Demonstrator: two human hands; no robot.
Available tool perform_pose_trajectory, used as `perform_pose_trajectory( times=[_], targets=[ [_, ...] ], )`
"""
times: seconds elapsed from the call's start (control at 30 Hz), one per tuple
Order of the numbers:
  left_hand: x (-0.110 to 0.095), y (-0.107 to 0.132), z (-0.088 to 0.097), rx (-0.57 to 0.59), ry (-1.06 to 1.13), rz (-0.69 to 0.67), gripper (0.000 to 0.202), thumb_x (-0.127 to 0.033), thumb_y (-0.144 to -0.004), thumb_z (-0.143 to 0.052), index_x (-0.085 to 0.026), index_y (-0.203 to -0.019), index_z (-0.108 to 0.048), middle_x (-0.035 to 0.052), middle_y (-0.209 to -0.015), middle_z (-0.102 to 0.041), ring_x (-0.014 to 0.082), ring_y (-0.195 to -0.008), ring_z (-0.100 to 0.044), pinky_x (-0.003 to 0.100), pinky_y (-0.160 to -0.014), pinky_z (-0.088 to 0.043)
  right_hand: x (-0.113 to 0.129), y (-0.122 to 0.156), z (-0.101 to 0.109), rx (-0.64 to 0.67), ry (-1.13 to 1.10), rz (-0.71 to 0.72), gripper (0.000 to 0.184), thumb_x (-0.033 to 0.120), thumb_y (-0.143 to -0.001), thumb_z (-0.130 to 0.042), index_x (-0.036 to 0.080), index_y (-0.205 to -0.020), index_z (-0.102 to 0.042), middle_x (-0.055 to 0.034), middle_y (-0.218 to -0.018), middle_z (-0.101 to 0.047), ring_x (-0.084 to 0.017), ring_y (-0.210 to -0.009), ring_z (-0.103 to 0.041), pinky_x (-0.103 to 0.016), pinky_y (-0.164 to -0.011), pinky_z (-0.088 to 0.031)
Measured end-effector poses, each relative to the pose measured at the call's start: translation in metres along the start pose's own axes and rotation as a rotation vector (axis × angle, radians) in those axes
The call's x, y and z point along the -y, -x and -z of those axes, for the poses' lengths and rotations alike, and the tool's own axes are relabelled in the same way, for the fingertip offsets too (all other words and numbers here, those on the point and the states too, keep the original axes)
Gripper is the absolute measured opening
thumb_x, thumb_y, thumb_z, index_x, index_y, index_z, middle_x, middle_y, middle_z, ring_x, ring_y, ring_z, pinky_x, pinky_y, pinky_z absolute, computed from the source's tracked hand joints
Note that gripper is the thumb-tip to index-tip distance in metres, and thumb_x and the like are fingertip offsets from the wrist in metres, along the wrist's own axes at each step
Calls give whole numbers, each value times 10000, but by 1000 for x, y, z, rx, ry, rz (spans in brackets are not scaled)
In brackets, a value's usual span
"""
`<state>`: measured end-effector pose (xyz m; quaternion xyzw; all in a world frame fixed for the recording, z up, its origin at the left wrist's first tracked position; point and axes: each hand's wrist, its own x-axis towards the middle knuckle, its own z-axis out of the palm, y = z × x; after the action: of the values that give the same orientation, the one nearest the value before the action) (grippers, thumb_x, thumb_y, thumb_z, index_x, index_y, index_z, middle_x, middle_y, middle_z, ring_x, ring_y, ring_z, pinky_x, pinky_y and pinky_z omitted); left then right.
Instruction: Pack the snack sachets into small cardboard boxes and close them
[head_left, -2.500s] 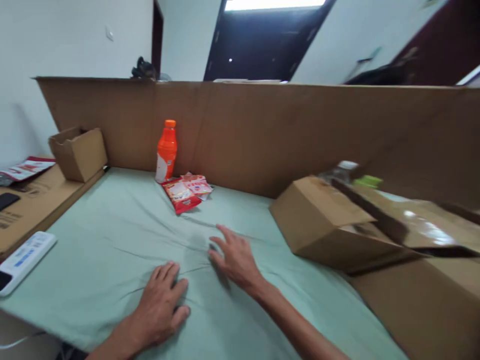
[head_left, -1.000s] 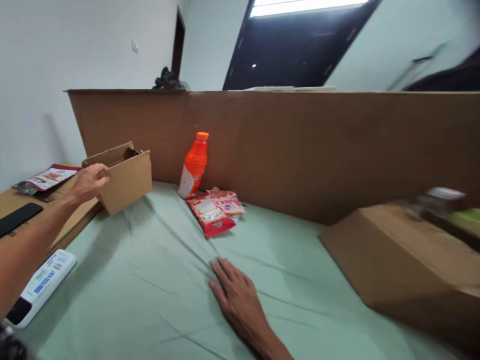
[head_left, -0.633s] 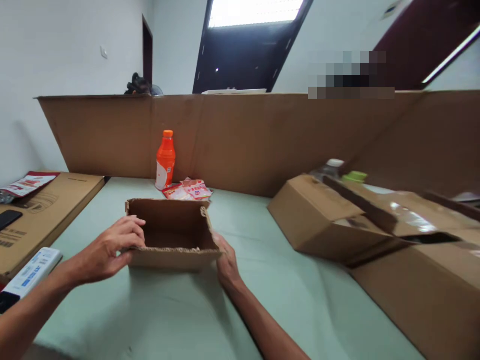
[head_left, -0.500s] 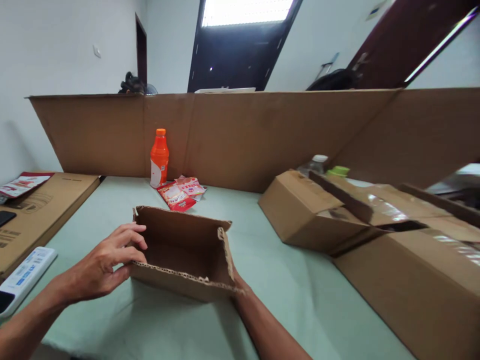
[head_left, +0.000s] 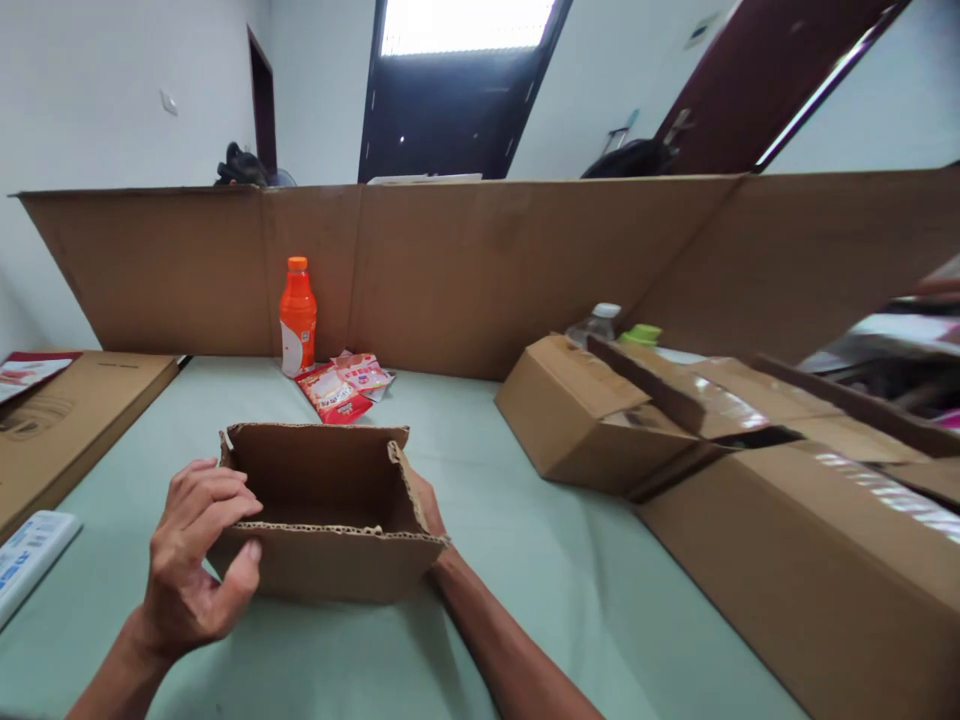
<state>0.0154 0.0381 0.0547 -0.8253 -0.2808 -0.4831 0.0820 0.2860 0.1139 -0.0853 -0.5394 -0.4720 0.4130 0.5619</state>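
A small open cardboard box (head_left: 322, 490) sits in front of me on a pale green cloth (head_left: 525, 560). My left hand (head_left: 196, 560) grips its near left corner, thumb on the front wall and fingers curled over the rim. My right hand (head_left: 429, 508) rests against the box's right wall, mostly hidden behind it; its fingers do not show. The box looks empty inside. Beyond it stand an orange bottle (head_left: 297, 317) and red snack packets (head_left: 341, 385).
A tall cardboard wall (head_left: 480, 270) runs along the back. Larger cardboard boxes (head_left: 592, 420) lie at the right, with bottle caps (head_left: 637, 333) behind them. A flat carton (head_left: 67, 420) and a white remote (head_left: 26, 550) sit at the left.
My left hand fetched the small box from the far left and set it before me. Both hands then took hold of its sides, and the left hand has slid to the near corner.
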Motion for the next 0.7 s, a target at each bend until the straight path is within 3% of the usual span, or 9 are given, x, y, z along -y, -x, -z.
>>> perform_pose_trajectory(
  times=[0.2, 0.37, 0.53, 0.7],
  targets=[
    [0, 4, -6, -50, 2, 14, 272, -88, -764, -594, -159, -1023, -640, 79, -957, -661, 267, -962, -640, 539, -984, -469, 24, -19, 18, -14, 28, 3, 551, 684, -721, -700, 191, -965, -721, -46, -799, -731, -237, -724, -647, -328, -612, -514],
    [1, 10, -14, -108, 37, 51, 352, -69, -729, -590, -147, -1068, -649, 88, -1006, -647, 275, -974, -635, 545, -962, -494, 36, -89, 25, -38, 153, -21, 382, 470, -823, -752, 171, -1055, -698, -70, -1023, -723, -226, -907, -665, -358, -773, -559],
    [2, 14, -17, -84, 55, 120, 412, -70, -745, -566, -205, -1127, -641, 70, -1002, -641, 280, -987, -616, 545, -939, -514, 18, -154, -8, -9, 276, -116, 324, 362, -975, -655, 162, -1229, -632, -86, -1225, -654, -224, -1041, -663, -436, -882, -577],
    [4, 13, -19, -77, 63, 116, 433, -53, -758, -560, -215, -1156, -619, 65, -995, -624, 278, -994, -597, 539, -924, -512, 3, -166, -36, 15, 295, -149, 345, 369, -974, -656, 165, -1252, -630, -87, -1258, -644, -239, -1063, -660, -441, -889, -578]
  ],
)
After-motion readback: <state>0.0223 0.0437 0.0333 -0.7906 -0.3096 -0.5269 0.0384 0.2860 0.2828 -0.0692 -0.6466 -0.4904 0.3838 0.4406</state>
